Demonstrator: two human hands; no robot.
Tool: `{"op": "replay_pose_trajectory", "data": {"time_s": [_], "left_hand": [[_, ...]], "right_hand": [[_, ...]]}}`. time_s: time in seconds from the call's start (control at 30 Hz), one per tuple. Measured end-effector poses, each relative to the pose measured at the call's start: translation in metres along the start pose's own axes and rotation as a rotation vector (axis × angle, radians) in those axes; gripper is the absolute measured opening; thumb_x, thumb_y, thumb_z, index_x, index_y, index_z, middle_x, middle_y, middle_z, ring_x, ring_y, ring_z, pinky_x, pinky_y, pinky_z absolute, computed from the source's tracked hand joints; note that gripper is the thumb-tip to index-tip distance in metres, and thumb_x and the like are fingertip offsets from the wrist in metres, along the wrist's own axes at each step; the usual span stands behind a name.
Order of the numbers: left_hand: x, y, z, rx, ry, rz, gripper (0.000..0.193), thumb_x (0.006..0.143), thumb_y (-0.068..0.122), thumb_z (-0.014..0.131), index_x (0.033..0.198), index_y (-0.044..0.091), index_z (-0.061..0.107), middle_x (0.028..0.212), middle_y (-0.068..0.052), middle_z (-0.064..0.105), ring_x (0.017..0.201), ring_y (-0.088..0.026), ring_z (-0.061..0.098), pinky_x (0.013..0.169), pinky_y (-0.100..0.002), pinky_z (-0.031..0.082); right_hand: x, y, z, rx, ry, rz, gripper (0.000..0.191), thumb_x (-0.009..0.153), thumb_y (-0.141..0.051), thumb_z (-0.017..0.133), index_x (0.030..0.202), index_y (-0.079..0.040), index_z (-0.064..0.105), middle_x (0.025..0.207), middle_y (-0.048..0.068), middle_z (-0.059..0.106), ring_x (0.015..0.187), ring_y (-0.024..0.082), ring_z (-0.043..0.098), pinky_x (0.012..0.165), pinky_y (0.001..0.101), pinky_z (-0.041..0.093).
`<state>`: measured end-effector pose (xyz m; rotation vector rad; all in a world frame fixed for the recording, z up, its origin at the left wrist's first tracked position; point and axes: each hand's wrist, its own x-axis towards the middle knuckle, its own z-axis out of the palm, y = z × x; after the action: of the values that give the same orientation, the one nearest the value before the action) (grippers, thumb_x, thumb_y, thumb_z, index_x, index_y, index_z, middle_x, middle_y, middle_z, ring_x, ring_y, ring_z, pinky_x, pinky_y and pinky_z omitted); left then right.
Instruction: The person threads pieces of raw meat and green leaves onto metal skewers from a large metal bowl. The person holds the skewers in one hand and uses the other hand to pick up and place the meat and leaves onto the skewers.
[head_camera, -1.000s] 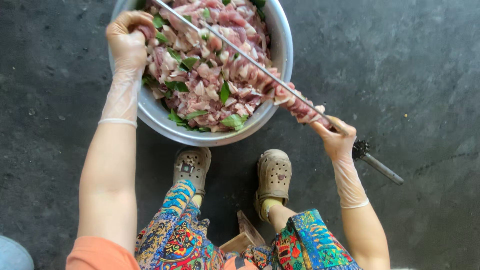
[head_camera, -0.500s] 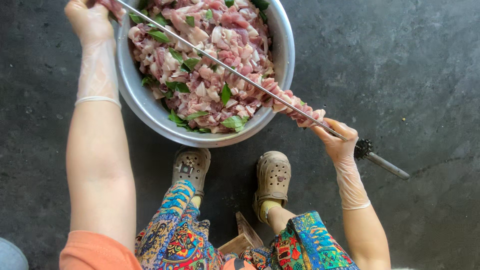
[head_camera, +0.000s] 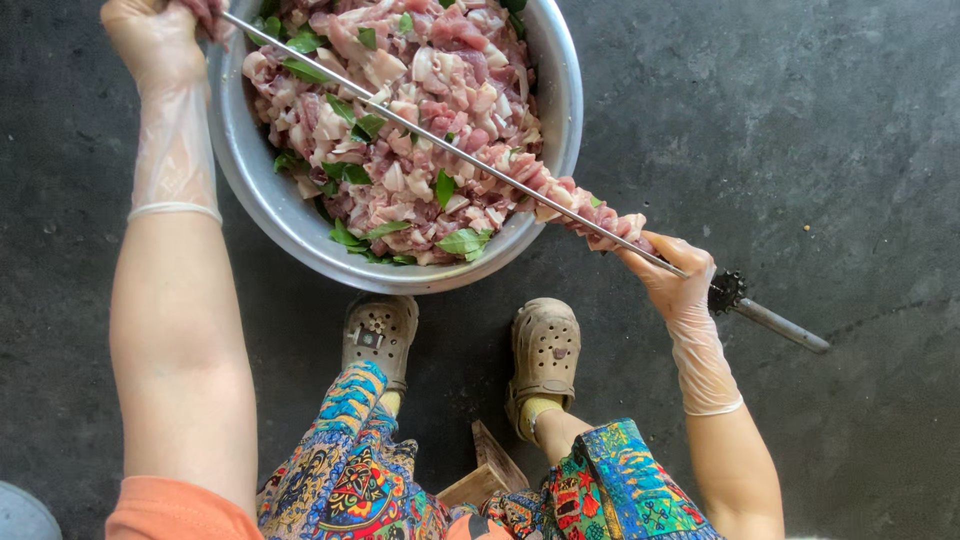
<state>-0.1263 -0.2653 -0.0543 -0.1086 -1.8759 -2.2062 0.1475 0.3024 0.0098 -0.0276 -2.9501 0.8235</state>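
Down on the dark floor (head_camera: 820, 130) sits a big metal bowl (head_camera: 560, 120) full of pink meat pieces (head_camera: 420, 130) and green leaves (head_camera: 345, 172). Across it lies a long metal skewer (head_camera: 440, 143). At its far left tip, the left hand (head_camera: 150, 35) has its fingers closed on a bit of meat. The right hand (head_camera: 675, 275) is wrapped around the skewer near its handle (head_camera: 775, 322), touching the meat already on it (head_camera: 580, 205). Near the bowl stand two tan clogs (head_camera: 545, 350).

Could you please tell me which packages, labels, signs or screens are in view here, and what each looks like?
None in view: no package, label, sign or screen.
What shows instead: a metal bowl of meat on the dark floor, a skewer held by gloved left hand and right hand, and beige clogs.
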Motion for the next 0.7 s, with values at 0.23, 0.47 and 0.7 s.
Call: {"op": "replay_pose_trajectory", "data": {"time_s": [0.23,0.47,0.7], "left_hand": [[-0.008,-0.014,0.016,-0.204,0.204,-0.009,0.030,0.105,-0.017,0.058,0.080,-0.001,0.061,0.080,-0.014,0.070,0.069,-0.021,0.064,0.062,-0.032,0.052],[-0.010,0.003,0.026,-0.402,0.207,-0.116,0.018,0.101,-0.010,0.056,0.088,0.001,0.061,0.086,-0.013,0.066,0.074,-0.021,0.060,0.070,-0.037,0.057],[0.010,0.011,0.022,-0.394,0.233,-0.415,0.019,0.096,0.004,0.060,0.078,0.001,0.057,0.073,-0.014,0.061,0.070,-0.028,0.068,0.071,-0.041,0.062]], "right_hand": [[-0.006,-0.001,0.006,0.016,0.021,0.044,0.030,0.086,-0.025,0.090,0.104,-0.004,0.080,0.081,0.006,0.074,0.070,0.013,0.067,0.065,0.0284,0.054],[-0.012,0.001,0.013,0.059,0.054,0.009,0.028,0.087,-0.022,0.090,0.105,-0.004,0.079,0.084,0.006,0.074,0.072,0.013,0.068,0.067,0.0278,0.054],[-0.013,0.002,0.014,0.053,0.068,-0.003,0.027,0.086,-0.019,0.090,0.103,-0.003,0.079,0.080,0.006,0.073,0.070,0.013,0.067,0.066,0.0277,0.054]]}}
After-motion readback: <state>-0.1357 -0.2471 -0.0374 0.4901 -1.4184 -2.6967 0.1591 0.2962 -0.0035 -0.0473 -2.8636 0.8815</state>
